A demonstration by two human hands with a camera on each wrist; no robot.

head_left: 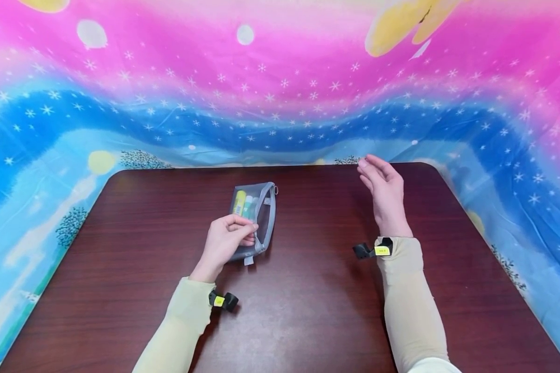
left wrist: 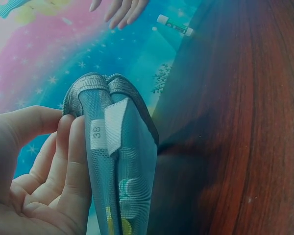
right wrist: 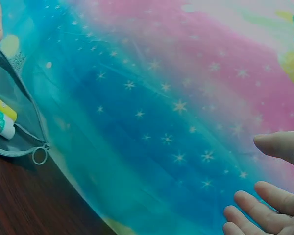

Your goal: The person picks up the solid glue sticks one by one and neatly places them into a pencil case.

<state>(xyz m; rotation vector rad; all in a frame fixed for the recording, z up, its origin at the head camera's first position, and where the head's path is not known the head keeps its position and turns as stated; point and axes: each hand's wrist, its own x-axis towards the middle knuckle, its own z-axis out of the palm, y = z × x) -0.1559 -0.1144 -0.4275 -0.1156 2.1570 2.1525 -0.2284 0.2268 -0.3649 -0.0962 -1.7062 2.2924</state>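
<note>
My left hand (head_left: 224, 241) pinches the edge of a grey mesh zipper pouch (head_left: 271, 220) between thumb and fingers, and the pouch's mouth gapes. Inside lie a yellow tube (head_left: 239, 202) and a green-and-white tube (head_left: 249, 205), both showing through the mesh. In the left wrist view, a white tag printed 38 (left wrist: 96, 133) is on the pouch's end. My right hand (head_left: 386, 194) is raised to the right, fingers loosely bent, holding nothing. A green-and-white glue stick (left wrist: 175, 25) stands upright on the table near it; the head view does not show this stick.
The dark red-brown wooden table (head_left: 303, 311) has rounded far corners. A pink and blue snowflake-patterned cloth (head_left: 280, 103) hangs around its back and sides. A ring pull (right wrist: 39, 155) hangs from the pouch's zipper. Black cameras (head_left: 224, 300) are strapped at both wrists.
</note>
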